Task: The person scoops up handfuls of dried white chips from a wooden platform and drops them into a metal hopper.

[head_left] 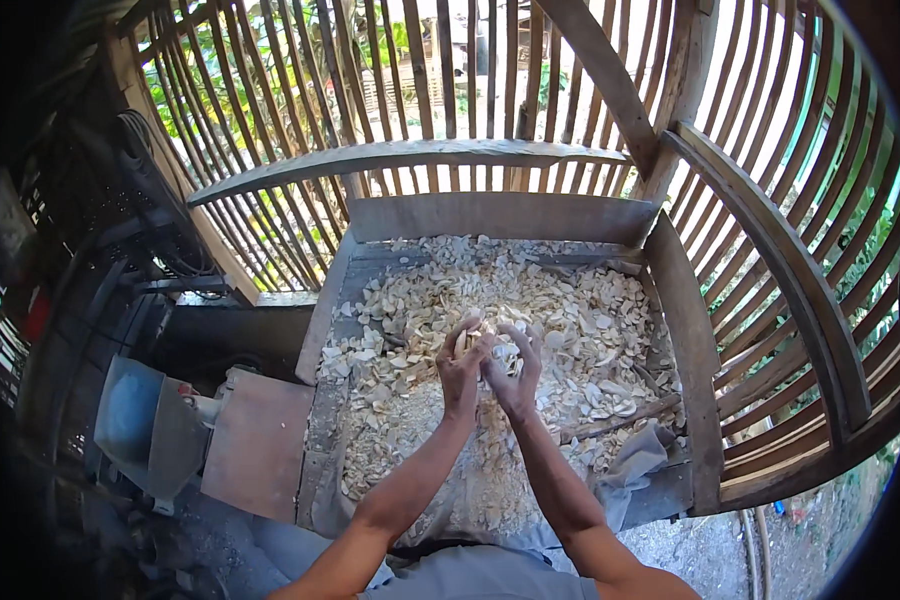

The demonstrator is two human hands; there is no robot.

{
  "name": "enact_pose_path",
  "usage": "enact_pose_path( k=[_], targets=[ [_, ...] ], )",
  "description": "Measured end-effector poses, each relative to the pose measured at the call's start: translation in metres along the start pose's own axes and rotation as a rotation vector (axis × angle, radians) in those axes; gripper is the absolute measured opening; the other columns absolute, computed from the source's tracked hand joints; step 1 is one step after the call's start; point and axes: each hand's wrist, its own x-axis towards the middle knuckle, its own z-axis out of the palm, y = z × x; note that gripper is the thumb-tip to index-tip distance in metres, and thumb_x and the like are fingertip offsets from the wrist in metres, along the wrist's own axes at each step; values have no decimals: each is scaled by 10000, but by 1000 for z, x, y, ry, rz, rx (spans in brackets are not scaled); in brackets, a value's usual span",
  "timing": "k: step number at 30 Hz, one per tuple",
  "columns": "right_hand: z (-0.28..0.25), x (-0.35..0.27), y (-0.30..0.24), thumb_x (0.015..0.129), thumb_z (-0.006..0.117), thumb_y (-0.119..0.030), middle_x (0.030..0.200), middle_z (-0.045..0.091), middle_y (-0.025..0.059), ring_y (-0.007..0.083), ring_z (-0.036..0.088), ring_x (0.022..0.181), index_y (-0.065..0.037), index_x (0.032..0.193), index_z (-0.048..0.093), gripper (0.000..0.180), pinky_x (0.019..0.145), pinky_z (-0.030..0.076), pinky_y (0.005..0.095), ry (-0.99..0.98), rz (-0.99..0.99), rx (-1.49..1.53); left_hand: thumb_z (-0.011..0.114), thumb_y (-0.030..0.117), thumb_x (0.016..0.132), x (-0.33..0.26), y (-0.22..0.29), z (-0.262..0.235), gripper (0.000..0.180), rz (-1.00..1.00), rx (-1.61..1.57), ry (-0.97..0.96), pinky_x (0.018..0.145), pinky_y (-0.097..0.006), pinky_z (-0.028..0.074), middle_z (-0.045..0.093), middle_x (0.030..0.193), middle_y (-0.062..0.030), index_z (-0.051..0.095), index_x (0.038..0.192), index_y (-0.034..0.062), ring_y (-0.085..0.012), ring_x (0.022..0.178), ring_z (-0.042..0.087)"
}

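Note:
Both hands meet over the middle of a heap of pale, dried, slice-like chips (410, 310). My left hand (458, 365) has its fingers curled, with pale chips showing inside them. Beside it, almost touching at the thumbs, my right hand (515, 378) curves its fingers around more pale chips. Exactly which pieces lie in the palms is partly hidden by the fingers. The heap spreads over a wooden table with raised boards (500, 215) at the back and sides. Finer crumbs and powder (490, 490) lie nearer to me, below my wrists.
A machine with a blue-grey metal hopper (135, 415) stands at the left, next to a reddish-brown flat panel (257, 435). Along the right run a side board (685, 360) and a slatted wooden wall (770, 300). A stick (620, 418) and grey cloth (638, 460) lie on the table's right.

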Motion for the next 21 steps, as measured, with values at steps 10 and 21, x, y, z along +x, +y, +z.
enact_pose_path(
  k=[10,21],
  targets=[
    [36,-9,-57,694,761,-216,1162,581,148,322,488,1189,-64,1140,645,486,1017,370,429,67,-137,17,714,39,839,-7,50,-27,314,104,-9,34,813,-258,505,658,1058,-77,648,1144,-3,-130,921,622],
    [142,-24,-128,689,789,-190,1220,539,178,336,546,1126,-80,1148,647,493,917,458,405,-146,-212,199,712,30,853,-2,146,-109,321,310,-40,199,862,-273,515,647,1075,-86,635,1162,-10,-148,972,625]
  ],
)
